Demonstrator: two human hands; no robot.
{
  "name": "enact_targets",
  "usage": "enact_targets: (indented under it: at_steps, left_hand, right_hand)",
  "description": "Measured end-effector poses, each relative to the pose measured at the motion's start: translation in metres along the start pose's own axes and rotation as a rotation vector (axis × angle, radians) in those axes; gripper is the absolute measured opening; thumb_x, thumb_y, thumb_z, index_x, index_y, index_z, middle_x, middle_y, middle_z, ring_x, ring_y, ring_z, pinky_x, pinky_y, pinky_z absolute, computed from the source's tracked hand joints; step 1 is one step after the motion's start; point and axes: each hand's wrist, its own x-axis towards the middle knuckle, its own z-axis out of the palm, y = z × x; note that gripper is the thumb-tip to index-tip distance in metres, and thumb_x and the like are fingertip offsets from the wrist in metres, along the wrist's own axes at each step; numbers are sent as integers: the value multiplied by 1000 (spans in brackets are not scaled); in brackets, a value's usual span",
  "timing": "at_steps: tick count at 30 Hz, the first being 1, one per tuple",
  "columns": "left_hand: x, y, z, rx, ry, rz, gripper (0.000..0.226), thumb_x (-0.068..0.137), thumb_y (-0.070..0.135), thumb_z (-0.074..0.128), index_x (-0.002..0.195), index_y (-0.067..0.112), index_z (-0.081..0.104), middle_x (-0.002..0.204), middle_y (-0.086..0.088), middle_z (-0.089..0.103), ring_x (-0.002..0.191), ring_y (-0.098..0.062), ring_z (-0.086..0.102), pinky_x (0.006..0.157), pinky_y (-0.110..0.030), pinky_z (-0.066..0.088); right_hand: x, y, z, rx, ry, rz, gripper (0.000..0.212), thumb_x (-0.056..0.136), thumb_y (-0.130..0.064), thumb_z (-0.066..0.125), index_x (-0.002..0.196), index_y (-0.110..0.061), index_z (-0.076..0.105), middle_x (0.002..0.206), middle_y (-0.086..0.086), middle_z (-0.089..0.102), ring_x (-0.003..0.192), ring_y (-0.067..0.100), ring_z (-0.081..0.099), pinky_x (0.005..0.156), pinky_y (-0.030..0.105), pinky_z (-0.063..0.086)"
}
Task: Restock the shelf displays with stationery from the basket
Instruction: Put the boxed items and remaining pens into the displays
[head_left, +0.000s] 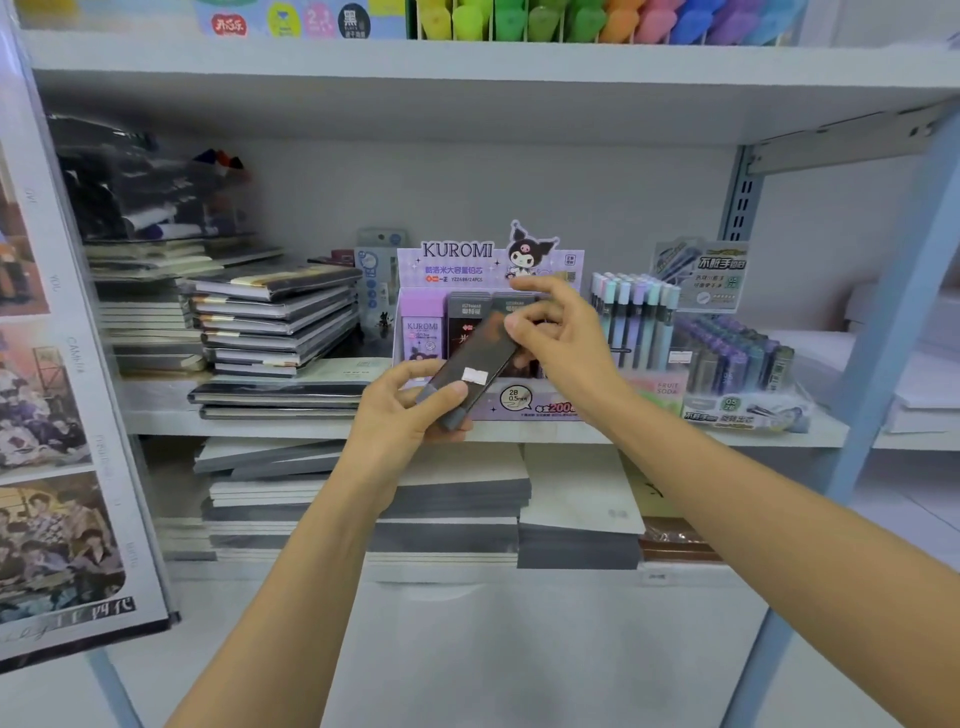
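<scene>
On my left, a stack of wrapped notebooks (275, 322) sits on the shelf (156, 415). At centre I see the Kuromi display box (457, 260) with a lilac case and dark cases standing upright in it. In front of it, my left hand (410, 410) grips the grey-capped lower end of a dark lead case (475, 364). My right hand (561, 338) pinches its upper end, so its long axis slants from lower left up to the right, toward the box. Further right, a rack of pastel pens (634, 322) stands upright beside a tray of purple and green tubes (737, 358).
</scene>
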Motion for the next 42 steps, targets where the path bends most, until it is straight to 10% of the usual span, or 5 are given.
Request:
enact_targets:
  at_steps: [5,10,25,32,42]
  left_hand:
    - [6,2,-1,-117,70,12,21,89,13,66,109,7,64,80,-14,71,56,-18,65,56,-24,55]
    - [7,7,5,-315,-8,7,54,78,51,61,109,8,60,79,-9,71,71,-20,69,66,-27,58]
    - [3,-20,26,713,-89,445,3,99,30,51,99,32,53,92,5,55,86,-7,55,73,-30,46]
    - [-2,-40,12,1329,-7,558,56,95,31,55,145,16,37,151,2,37,144,-20,25,120,-43,6]
    - [-3,-45,8,1441,-7,603,57,86,23,66,139,14,46,138,1,50,133,-20,41,119,-47,13]
  right_hand:
    - [-13,11,-15,-127,-253,-114,29,89,-12,66,117,-17,67,130,1,55,105,8,62,83,24,55]
    - [-21,18,-13,-43,-154,-51,22,89,-6,65,109,-14,69,85,3,72,65,14,66,61,24,56]
    - [-19,-2,-16,-255,-245,-222,37,93,-12,61,128,-23,56,113,-6,68,103,2,63,82,16,50]
    - [4,-18,-32,-152,108,-243,22,92,-3,58,108,-14,49,100,-5,67,84,9,66,74,22,55]
    - [15,5,-23,-592,-43,-278,20,94,-7,58,110,-15,49,90,4,65,73,21,63,73,41,57]
